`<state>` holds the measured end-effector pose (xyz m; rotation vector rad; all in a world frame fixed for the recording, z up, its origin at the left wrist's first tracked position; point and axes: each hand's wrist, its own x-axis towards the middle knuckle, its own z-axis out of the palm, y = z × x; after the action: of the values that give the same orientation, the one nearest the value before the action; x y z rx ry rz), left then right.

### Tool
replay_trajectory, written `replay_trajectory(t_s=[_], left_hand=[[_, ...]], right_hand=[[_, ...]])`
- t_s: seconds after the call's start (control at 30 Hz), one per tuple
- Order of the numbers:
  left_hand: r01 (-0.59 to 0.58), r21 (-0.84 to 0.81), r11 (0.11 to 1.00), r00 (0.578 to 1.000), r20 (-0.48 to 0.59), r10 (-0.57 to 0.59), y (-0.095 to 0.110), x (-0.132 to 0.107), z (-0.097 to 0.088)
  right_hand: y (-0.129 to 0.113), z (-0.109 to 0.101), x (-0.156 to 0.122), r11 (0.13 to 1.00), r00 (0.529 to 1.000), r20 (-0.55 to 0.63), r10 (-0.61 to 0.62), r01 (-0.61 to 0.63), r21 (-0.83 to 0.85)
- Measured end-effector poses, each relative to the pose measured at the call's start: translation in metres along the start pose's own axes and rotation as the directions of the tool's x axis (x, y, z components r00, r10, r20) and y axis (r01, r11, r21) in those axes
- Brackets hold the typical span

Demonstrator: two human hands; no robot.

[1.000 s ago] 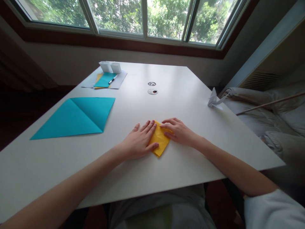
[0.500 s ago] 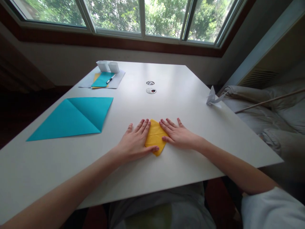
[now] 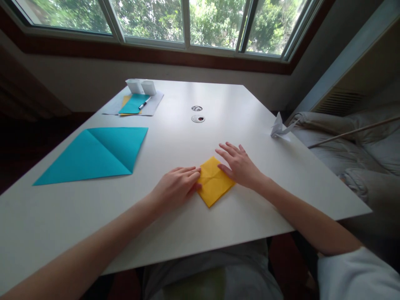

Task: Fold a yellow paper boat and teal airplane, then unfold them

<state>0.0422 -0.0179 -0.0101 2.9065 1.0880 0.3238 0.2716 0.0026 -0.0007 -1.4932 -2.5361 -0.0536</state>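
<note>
A yellow folded origami paper lies on the white table in front of me, roughly diamond-shaped, with crease lines across it and one corner pointing towards me. My left hand closes its fingertips and thumb on the left edge of this paper. At its upper right edge, my right hand is open, fingers spread and raised; the thumb touches or nearly touches the paper. To the left lies a large creased turquoise paper sheet.
Far left on the white table are two small white boxes, stacked coloured papers and a pen. A white paper crane stands near the right edge. Round cable-hole covers sit mid-table.
The yellow paper has shifted slightly right and shows a wider diamond. My left hand went from lying flat to gripping its edge; my right hand has lifted and moved right.
</note>
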Motion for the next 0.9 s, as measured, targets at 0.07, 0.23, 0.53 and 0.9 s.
replay_trajectory(t_s=[0.07,0.23,0.53,0.9], left_hand=[[0.091,0.063,0.994,0.994,-0.065,-0.087,0.01,0.002,0.004],[0.239,0.171,0.956,0.967,-0.126,-0.219,0.027,0.003,0.007],[0.251,0.209,0.945,0.965,-0.124,-0.229,0.032,0.002,0.001],[-0.164,-0.064,0.984,0.986,-0.038,0.161,0.019,0.001,-0.002]], right_hand=[[-0.013,0.0,-0.004,0.997,0.997,0.04,-0.073,0.072,0.014],[-0.028,0.009,-0.011,0.978,0.943,0.278,-0.18,0.142,0.152],[-0.003,0.005,-0.016,0.983,0.916,0.38,-0.126,0.063,0.173],[0.014,0.0,-0.002,0.995,0.998,0.024,0.061,-0.063,0.074]])
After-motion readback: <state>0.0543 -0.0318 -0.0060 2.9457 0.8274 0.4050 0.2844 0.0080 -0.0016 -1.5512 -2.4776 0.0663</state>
